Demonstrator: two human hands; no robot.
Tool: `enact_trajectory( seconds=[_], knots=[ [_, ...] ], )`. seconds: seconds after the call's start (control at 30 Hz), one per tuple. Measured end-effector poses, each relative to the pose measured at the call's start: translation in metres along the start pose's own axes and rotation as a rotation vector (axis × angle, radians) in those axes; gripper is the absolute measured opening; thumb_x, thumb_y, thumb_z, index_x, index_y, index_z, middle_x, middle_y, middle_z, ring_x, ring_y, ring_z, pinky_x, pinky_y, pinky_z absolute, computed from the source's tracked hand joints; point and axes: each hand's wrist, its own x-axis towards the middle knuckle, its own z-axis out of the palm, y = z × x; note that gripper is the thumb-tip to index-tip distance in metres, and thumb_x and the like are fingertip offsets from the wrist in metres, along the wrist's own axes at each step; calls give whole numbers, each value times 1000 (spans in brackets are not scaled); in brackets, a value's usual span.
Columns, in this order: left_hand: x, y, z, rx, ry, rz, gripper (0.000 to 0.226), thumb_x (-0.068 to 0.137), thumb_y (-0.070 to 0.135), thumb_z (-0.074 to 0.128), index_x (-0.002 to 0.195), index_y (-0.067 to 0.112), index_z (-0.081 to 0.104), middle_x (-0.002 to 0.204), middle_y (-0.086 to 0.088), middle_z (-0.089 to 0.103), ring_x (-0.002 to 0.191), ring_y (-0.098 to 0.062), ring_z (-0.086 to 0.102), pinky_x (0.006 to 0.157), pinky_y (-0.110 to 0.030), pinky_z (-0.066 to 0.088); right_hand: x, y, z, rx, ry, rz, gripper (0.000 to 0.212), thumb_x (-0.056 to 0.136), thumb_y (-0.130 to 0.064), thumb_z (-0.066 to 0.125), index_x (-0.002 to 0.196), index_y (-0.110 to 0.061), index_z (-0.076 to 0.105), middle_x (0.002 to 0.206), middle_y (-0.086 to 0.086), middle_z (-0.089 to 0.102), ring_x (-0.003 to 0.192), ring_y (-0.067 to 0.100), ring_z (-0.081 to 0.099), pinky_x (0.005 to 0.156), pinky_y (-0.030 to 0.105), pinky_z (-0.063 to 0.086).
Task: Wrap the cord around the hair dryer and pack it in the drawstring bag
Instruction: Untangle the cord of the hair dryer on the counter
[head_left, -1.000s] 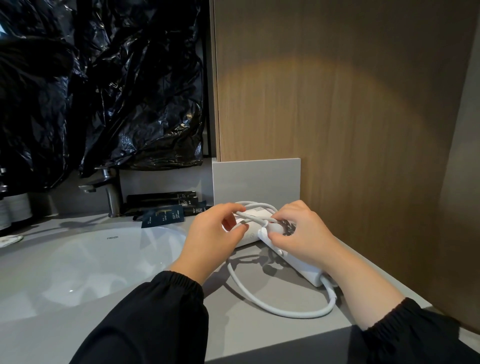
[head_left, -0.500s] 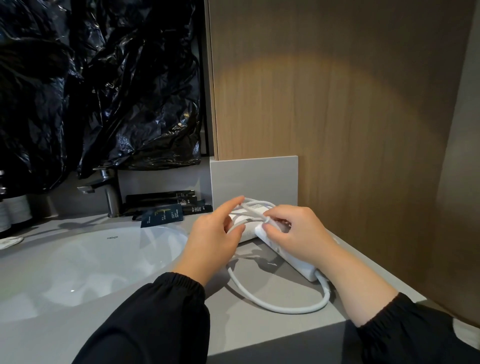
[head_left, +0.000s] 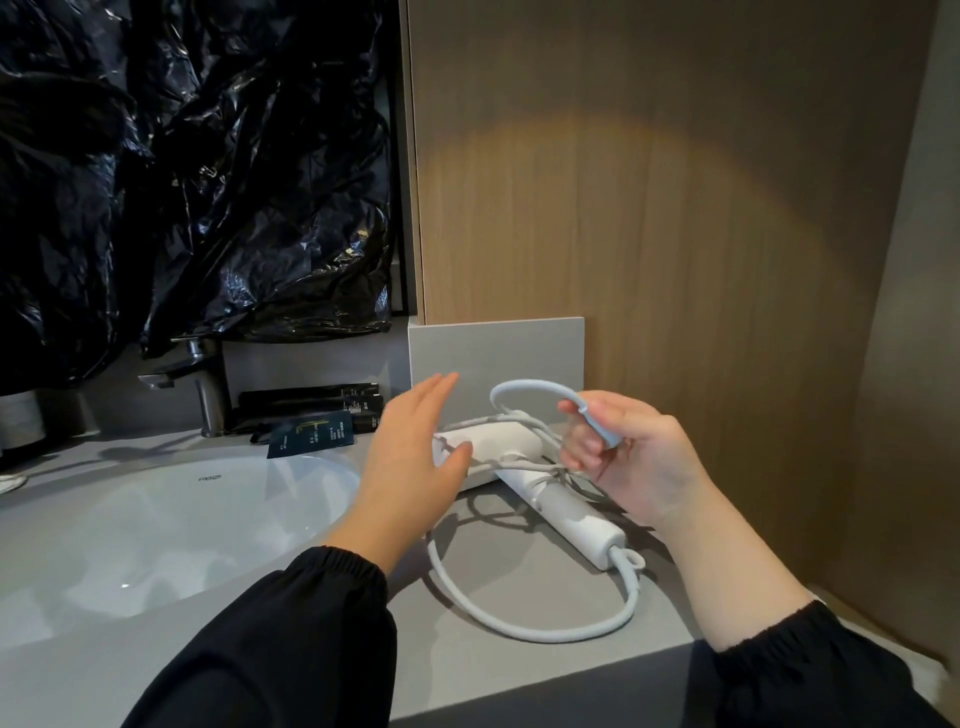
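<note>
A white hair dryer (head_left: 561, 504) lies on the grey counter (head_left: 519, 670), its handle pointing toward me and to the right. Its white cord (head_left: 524, 626) loops over the counter in front and crosses the dryer's body. My right hand (head_left: 634, 457) is raised just above the dryer, pinching the cord's plug end, and a loop of cord arcs up from it. My left hand (head_left: 415, 462) is flat with fingers spread, its thumb resting on the dryer's barrel. No drawstring bag is in view.
A white sink basin (head_left: 156, 530) fills the left, with a metal faucet (head_left: 200, 384) behind it. Black tubes (head_left: 311, 397) and a dark card (head_left: 311, 440) lie at the back. Black plastic sheeting (head_left: 182, 171) hangs above; a wood panel (head_left: 675, 208) stands to the right.
My left hand has let go of the cord and opened flat. My right hand has lifted up and right, pulling the plug end of the cord off the dryer.
</note>
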Motion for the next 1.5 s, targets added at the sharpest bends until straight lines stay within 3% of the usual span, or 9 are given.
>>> enact_trajectory(
  seconds=[0.17, 0.33, 0.43, 0.53, 0.77, 1.07, 1.27, 1.4, 1.5],
  knots=[
    [11, 12, 18, -258, -185, -105, 52, 88, 7, 59, 130, 36, 50, 120, 12, 58, 113, -3, 51, 96, -21, 42, 3, 3, -4, 10, -168, 62, 27, 65, -23, 80, 79, 0, 72, 48, 4, 41, 40, 13, 37, 46, 22, 37],
    [11, 10, 26, -259, -111, -157, 24, 83, 4, 66, 89, 27, 63, 86, 9, 67, 88, -10, 62, 70, -10, 47, 9, 3, 0, -56, 177, -24, 10, 86, -12, 61, 90, -8, 70, 62, 4, 49, 41, 11, 33, 43, 23, 26],
    [8, 12, 26, -207, -68, -120, 41, 83, 6, 66, 112, 34, 60, 79, 6, 66, 82, -14, 62, 77, -27, 50, 15, 6, -6, -294, 517, -110, 13, 92, -15, 61, 80, -11, 66, 67, 3, 55, 45, 14, 35, 45, 24, 28],
    [4, 14, 26, -111, -46, -28, 72, 87, 8, 63, 142, 45, 33, 81, 5, 64, 80, -12, 59, 76, -20, 44, 17, 10, -8, -559, 654, -202, 15, 89, -19, 66, 76, -15, 70, 67, -3, 62, 53, 13, 44, 52, 26, 36],
    [3, 8, 27, 35, -19, 55, 64, 90, 13, 61, 146, 29, 35, 89, 3, 68, 85, -17, 59, 78, -24, 44, 17, 22, -7, -1409, 607, -263, 24, 99, -23, 50, 106, -17, 72, 89, 3, 54, 77, 25, 53, 66, 34, 43],
    [7, 5, 25, 7, 75, 82, 46, 85, 12, 69, 129, 16, 59, 99, 0, 64, 79, -13, 53, 81, -26, 46, 33, 18, 2, -1550, 249, -348, 32, 91, 4, 52, 111, -13, 70, 105, 2, 43, 92, 26, 49, 71, 38, 45],
    [10, 3, 25, 24, 213, 82, 29, 86, 11, 67, 115, 8, 68, 87, -7, 69, 77, -23, 64, 75, -27, 47, 34, 27, 3, -1562, 327, -490, 31, 91, -7, 58, 122, -10, 64, 123, 11, 52, 108, 29, 53, 80, 37, 47],
    [16, 7, 19, -127, 252, -100, 21, 87, 12, 67, 107, 7, 71, 84, -4, 70, 77, -22, 67, 80, -32, 52, 27, 29, 11, -1520, 438, -780, 22, 83, -6, 66, 105, -5, 66, 105, 10, 56, 97, 22, 50, 77, 32, 45],
    [21, 10, 14, -209, 238, -173, 12, 88, 12, 66, 96, 8, 73, 71, 3, 66, 59, -6, 63, 64, -12, 48, 25, 31, 10, -1547, 346, -787, 4, 82, -5, 71, 82, -9, 68, 84, 2, 55, 81, 15, 45, 65, 26, 38]
  ],
)
